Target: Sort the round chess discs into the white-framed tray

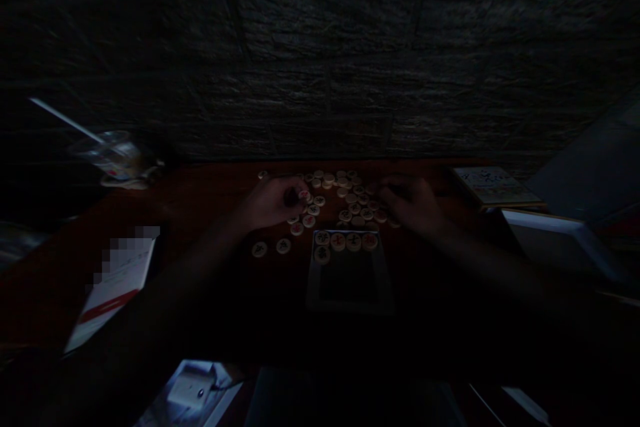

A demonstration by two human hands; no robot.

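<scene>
Small white gadget (193,387) sits at bottom edge, nearer cam than the box (312,280), too dim to ID.

Box is a shallow white-rimmed tray at table centre. Row of 4 round discs plus 1 under it (345,241) lies along its far end; rest of its floor is dark. Pile of discs (350,203), pale w/ red or black marks, is spread just beyond box's far rim. Both hands are at the pile.

Left hand (273,203) is beyond box's far-left corner, fingers curled in, tips look pinched on a red-marked disc (303,195) at pile's left edge. Right hand (413,207) is beyond box's far-right corner, palm down over pile's right side. It's blurred & dark, so can't tell if fingers are spread or closed on anything.

2 loose discs (259,249) lie just left of box, apart from pile.

Table (210,187) is reddish-brown. Well left of box: paper w/ red stripe (120,280). Far-left of box: clear plastic cup (113,155) w/ straw (65,119). Right of box: white lid (555,237), and beyond that a printed booklet (493,185). Dark brick wall (320,47) is behind table.
</scene>
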